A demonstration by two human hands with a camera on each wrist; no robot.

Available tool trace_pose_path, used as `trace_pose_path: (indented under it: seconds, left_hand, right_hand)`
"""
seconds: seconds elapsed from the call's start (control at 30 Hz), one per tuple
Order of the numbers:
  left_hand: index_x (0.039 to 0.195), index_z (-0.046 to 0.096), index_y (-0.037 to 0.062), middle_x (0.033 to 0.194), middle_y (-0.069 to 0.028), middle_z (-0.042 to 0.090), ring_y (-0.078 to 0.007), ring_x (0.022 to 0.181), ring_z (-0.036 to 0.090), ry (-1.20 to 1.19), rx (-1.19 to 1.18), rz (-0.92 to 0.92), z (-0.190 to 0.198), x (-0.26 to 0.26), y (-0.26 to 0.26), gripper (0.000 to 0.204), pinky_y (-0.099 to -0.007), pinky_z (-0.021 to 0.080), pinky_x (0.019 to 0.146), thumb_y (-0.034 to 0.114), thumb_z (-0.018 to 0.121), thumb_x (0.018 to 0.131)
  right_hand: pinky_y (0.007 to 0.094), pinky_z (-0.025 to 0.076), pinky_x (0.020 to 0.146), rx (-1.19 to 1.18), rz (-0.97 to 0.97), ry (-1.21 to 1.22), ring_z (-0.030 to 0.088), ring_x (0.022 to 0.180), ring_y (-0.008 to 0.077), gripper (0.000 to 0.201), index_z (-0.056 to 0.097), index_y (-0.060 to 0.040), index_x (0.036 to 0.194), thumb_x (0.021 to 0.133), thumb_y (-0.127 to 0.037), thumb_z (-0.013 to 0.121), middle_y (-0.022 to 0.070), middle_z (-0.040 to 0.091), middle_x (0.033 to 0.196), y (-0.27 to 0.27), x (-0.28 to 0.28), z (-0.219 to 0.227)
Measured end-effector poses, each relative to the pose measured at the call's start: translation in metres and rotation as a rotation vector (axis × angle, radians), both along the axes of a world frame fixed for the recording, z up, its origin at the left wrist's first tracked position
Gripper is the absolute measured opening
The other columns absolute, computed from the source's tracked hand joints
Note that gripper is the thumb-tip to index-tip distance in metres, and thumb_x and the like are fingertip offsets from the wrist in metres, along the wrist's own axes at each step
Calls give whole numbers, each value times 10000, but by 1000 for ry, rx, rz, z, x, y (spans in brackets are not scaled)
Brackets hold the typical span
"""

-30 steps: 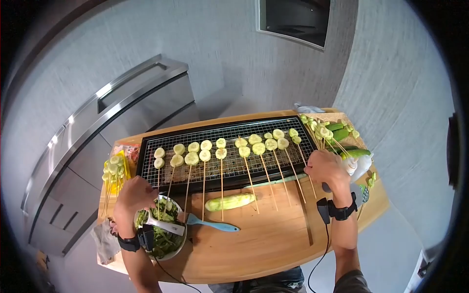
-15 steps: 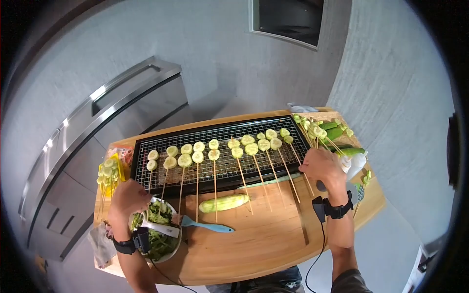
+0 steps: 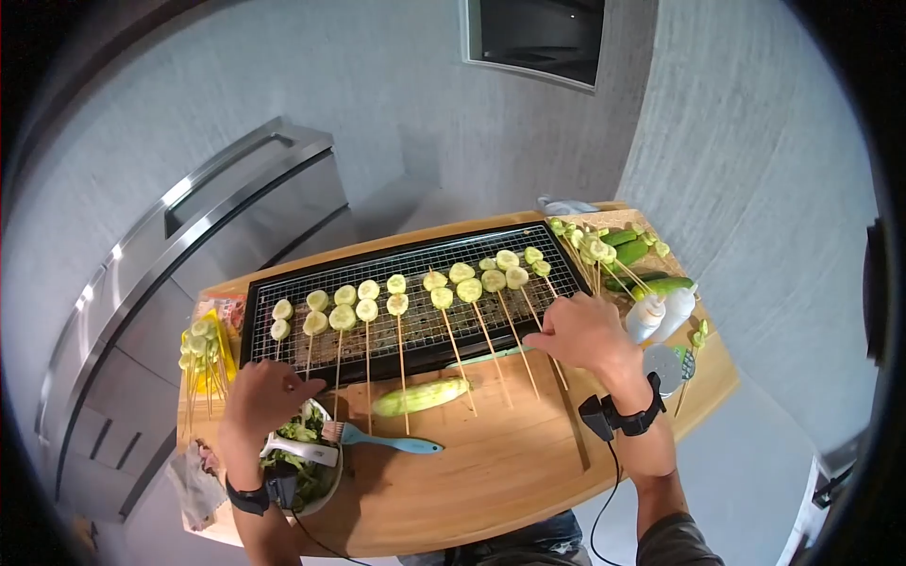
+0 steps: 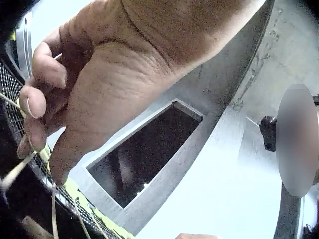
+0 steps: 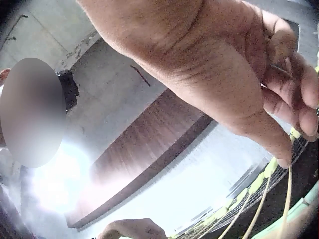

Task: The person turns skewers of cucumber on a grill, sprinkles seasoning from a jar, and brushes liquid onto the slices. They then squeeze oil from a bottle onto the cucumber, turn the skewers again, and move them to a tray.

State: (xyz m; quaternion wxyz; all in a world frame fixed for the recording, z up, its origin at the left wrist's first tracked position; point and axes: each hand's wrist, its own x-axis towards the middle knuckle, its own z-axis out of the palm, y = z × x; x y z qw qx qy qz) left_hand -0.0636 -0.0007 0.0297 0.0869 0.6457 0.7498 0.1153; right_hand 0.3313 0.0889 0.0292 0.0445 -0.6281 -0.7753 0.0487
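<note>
Skewers of round cucumber slices (image 3: 367,308) lie in a row across a wire grill rack (image 3: 415,257), their wooden sticks reaching over its near edge. My left hand (image 3: 264,401) hovers over the leftmost sticks, beside a bowl of greens (image 3: 326,491). Its fingers are loosely bent, with the thumb (image 4: 59,169) apart from them and a stick near the fingertips in the left wrist view. My right hand (image 3: 587,332) is over the rightmost sticks. The right wrist view shows its thumb tip right at a stick (image 5: 287,201), with a gap to the relaxed fingers.
A peeled cucumber (image 3: 421,396) and a blue basting brush (image 3: 392,441) lie on the cutting board (image 3: 500,443). A white-handled tool (image 3: 304,448) rests across the bowl. More skewers (image 3: 200,344) stand at the left; whole cucumbers (image 3: 630,253) and squeeze bottles (image 3: 645,318) are at the right.
My right hand has moved left over the rightmost stick, uncovering the squeeze bottles. My left hand has shifted right and nearer to me, its thumb spreading out. The head view has turned slightly right.
</note>
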Motion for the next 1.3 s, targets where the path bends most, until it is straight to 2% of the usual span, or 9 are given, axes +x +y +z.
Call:
trace_pose_path:
  seconds: [0.1,0.33,0.53,0.63,0.77,0.87,1.1,1.17,1.3]
  left_hand:
    - [771,783,34,703,-144,719,-336,694,716,65,-18,-62,-7,4,2,344,-428,569,675,374,804,821]
    - [751,768,29,690,-175,702,-363,684,703,81,3,-103,-15,1,6,300,-443,566,674,307,753,863]
    - [762,753,17,704,-201,692,-392,698,693,129,115,-123,-24,-4,9,287,-460,562,680,270,705,887]
    - [769,737,-4,714,-204,694,-394,698,693,44,136,-87,-13,2,10,288,-457,557,680,242,678,907]
    - [810,707,-47,755,-195,718,-350,707,720,-173,210,-30,3,5,5,271,-410,543,654,167,633,957]
    - [830,694,-29,547,-85,517,-134,498,471,-224,323,-24,3,0,3,262,-335,376,510,166,621,989]
    - [829,699,-25,538,-73,522,-132,493,488,-204,280,-37,17,2,-5,285,-335,386,502,172,598,1009]
    - [839,716,-39,643,-169,673,-263,552,676,-244,138,50,23,6,-7,254,-361,508,572,155,624,973]
    - [818,730,-22,582,-152,639,-248,508,659,-236,127,7,17,1,-7,286,-365,497,539,182,613,980]
  right_hand:
    - [464,577,842,-106,17,-86,710,1001,372,405,758,-31,942,841,-423,767,187,742,961,6,-1,1]
    - [442,546,834,-19,-36,-41,690,952,336,287,775,-114,848,779,-389,820,131,744,893,13,7,-14]
    - [468,552,844,-110,-62,-48,701,956,356,298,752,-51,807,810,-347,792,156,748,913,16,8,-18]
    - [486,558,816,47,12,-13,705,901,390,274,732,-6,798,864,-273,738,192,734,871,14,15,-18]
    - [544,562,783,175,70,196,688,834,481,250,711,38,847,928,-186,635,305,688,829,9,11,-2]
    - [508,533,765,197,40,284,667,842,454,232,700,31,841,937,-174,654,262,689,852,5,9,7]
    - [529,539,787,159,59,249,677,842,464,276,705,35,853,969,-193,602,273,691,840,5,10,8]
    - [510,527,809,118,48,192,672,858,449,266,711,25,889,973,-203,603,253,696,857,7,13,4]
    - [515,525,881,-5,50,92,670,958,433,293,732,5,885,971,-239,594,236,716,925,11,14,-4]
